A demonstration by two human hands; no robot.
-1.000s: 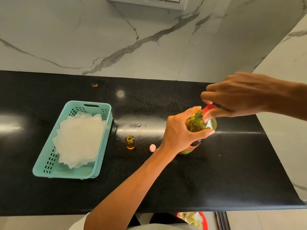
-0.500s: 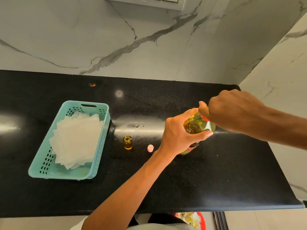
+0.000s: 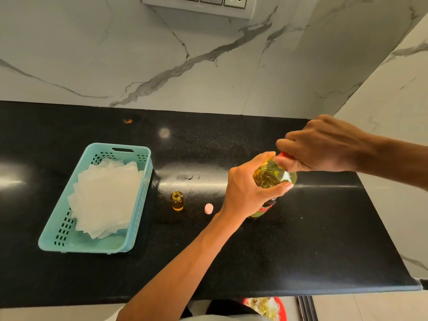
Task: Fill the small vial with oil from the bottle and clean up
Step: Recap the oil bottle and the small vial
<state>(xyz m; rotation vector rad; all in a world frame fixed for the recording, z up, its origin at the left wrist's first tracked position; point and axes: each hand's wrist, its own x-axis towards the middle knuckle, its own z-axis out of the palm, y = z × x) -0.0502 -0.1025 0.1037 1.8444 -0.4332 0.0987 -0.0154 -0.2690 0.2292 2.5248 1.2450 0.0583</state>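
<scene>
while the left hand [image 3: 250, 186] grips the upper body of the bottle [image 3: 271, 176], fingers and thumb curled round it, the right hand [image 3: 324, 147] is curled over the red cap [image 3: 283, 155] at the bottle top and pinches it. bottle location: right of frame centre, base down on the black counter [image 3: 301, 239], yellow oil visible inside. vial [image 3: 177, 201]: upright at frame centre, mouth open, amber oil inside, well apart from the bottle and to the left of the left wrist. pink stopper [image 3: 208, 208]: on the counter between the vial and the left wrist, touching neither. basket [image 3: 92, 245]: teal, at frame left, holding a stack of white sheets [image 3: 106, 195]. socket panel [image 3: 199, 3]: on the marble wall at the top edge of the frame.
</scene>
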